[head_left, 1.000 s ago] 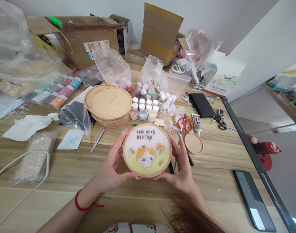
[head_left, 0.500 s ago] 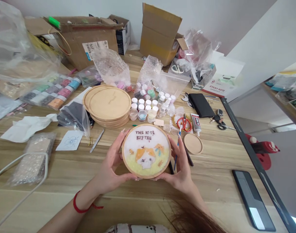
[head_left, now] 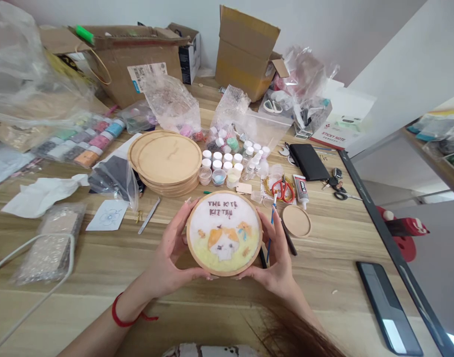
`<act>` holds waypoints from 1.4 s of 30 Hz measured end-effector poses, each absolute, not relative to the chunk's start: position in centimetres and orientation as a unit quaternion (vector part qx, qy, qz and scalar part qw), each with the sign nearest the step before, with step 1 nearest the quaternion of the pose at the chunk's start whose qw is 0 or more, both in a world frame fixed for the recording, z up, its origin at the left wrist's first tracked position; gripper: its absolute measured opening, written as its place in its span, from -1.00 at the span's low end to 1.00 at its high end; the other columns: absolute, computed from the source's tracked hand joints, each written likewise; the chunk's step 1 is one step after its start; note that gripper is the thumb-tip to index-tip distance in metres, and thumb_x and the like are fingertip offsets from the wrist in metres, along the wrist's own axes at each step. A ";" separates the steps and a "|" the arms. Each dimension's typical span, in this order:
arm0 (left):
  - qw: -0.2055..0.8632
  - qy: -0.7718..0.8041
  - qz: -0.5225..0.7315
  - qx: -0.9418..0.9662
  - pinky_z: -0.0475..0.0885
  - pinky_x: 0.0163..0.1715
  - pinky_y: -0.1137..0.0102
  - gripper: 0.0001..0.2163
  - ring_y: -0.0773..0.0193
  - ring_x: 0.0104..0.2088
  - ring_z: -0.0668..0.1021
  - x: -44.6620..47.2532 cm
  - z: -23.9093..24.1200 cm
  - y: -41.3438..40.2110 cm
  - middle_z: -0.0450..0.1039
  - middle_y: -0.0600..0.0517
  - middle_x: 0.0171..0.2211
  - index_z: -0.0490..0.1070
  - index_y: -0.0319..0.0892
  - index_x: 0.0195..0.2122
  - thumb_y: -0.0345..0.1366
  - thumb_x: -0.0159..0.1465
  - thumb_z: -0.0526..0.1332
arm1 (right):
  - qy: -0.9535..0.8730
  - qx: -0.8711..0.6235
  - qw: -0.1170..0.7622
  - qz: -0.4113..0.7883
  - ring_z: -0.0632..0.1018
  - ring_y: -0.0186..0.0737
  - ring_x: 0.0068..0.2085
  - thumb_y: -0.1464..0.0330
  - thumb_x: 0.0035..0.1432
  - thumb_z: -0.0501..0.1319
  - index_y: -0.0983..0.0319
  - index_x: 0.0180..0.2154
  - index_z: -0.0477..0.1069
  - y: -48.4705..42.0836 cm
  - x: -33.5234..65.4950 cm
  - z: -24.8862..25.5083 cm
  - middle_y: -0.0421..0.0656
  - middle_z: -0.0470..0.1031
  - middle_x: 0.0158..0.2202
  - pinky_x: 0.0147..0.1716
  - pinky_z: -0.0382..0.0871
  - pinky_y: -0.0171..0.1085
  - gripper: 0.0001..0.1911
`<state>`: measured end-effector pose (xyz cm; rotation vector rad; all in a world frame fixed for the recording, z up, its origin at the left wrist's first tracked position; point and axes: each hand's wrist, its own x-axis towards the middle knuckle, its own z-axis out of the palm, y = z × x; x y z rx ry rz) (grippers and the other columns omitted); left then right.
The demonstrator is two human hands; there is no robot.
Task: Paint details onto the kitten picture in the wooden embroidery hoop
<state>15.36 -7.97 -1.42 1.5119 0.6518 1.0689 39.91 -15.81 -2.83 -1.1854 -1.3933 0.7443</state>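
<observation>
Both my hands hold a round wooden frame (head_left: 224, 193) up by its sides, just above the wooden table (head_left: 100, 307). Inside it is a picture of an orange-and-white cat on a pale yellow and white ground, with dark lettering above. My left hand (head_left: 167, 250) wraps the left rim, and a red cord circles that wrist. My right hand (head_left: 275, 253) grips the right rim. Behind the right fingers, a blue-handled paintbrush (head_left: 270, 238) stands near the frame. A small wooden disc (head_left: 296, 221) lies to the right of that hand.
A stack of wooden discs (head_left: 167, 161) and several small paint jars (head_left: 221, 163) stand beyond the frame. Red-handled scissors (head_left: 282, 191), a glue tube (head_left: 302, 191) and a black phone (head_left: 388, 307) lie to the right. Plastic bags and cardboard boxes (head_left: 138, 62) crowd the back.
The view has shifted slightly, and the frame sits a little lower in the picture. Both hands keep the same hold on it.
</observation>
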 end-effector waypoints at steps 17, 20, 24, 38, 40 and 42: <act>0.593 0.276 0.446 0.611 0.48 0.21 0.01 0.15 -0.23 0.44 0.11 15.6 -1.7 -8.0 -0.07 -0.02 0.49 -0.04 0.21 0.44 -0.26 -0.10 0.61 | -0.574 -0.513 0.553 0.318 0.23 0.19 0.42 0.11 -0.18 0.59 -0.07 0.47 -0.23 -15.9 39.9 -2.4 0.05 0.12 0.45 0.31 0.24 0.16 0.38; 0.595 0.276 0.446 0.609 0.47 0.21 0.00 0.13 -0.24 0.44 0.09 15.6 -1.8 -8.0 -0.08 -0.07 0.49 -0.03 0.18 0.44 -0.28 -0.08 0.60 | -0.572 -0.509 0.557 0.323 0.23 0.18 0.42 0.12 -0.16 0.59 -0.07 0.47 -0.23 -15.9 39.8 -2.4 0.04 0.11 0.45 0.31 0.25 0.14 0.37; 0.596 0.272 0.449 0.607 0.44 0.22 -0.01 0.14 -0.24 0.44 0.09 15.6 -1.9 -8.0 -0.09 -0.11 0.49 -0.04 0.16 0.44 -0.29 -0.09 0.60 | -0.574 -0.509 0.556 0.320 0.22 0.19 0.42 0.12 -0.16 0.59 -0.07 0.47 -0.22 -15.9 39.8 -2.6 0.04 0.11 0.45 0.31 0.24 0.16 0.36; 0.596 0.272 0.447 0.609 0.42 0.22 -0.07 0.12 -0.27 0.43 0.12 15.6 -2.3 -8.0 -0.12 -0.13 0.50 -0.03 0.19 0.43 -0.28 -0.08 0.60 | -0.575 -0.514 0.550 0.320 0.24 0.19 0.41 0.11 -0.16 0.59 -0.06 0.47 -0.23 -15.9 39.9 -2.6 0.07 0.12 0.44 0.29 0.27 0.15 0.37; 0.595 0.275 0.443 0.612 0.42 0.22 -0.07 0.13 -0.28 0.43 0.13 15.5 -2.3 -8.0 -0.12 -0.13 0.50 -0.03 0.20 0.43 -0.29 -0.08 0.60 | -0.572 -0.516 0.551 0.321 0.23 0.21 0.42 0.11 -0.17 0.59 -0.05 0.47 -0.23 -15.9 39.9 -2.7 0.07 0.12 0.44 0.29 0.27 0.16 0.37; 0.595 0.280 0.439 0.612 0.42 0.22 -0.07 0.13 -0.27 0.43 0.14 15.5 -2.2 -8.1 -0.12 -0.12 0.50 -0.03 0.20 0.43 -0.30 -0.09 0.60 | -0.570 -0.518 0.550 0.324 0.22 0.23 0.42 0.10 -0.18 0.59 -0.05 0.47 -0.23 -15.9 39.8 -2.7 0.07 0.11 0.45 0.29 0.27 0.19 0.38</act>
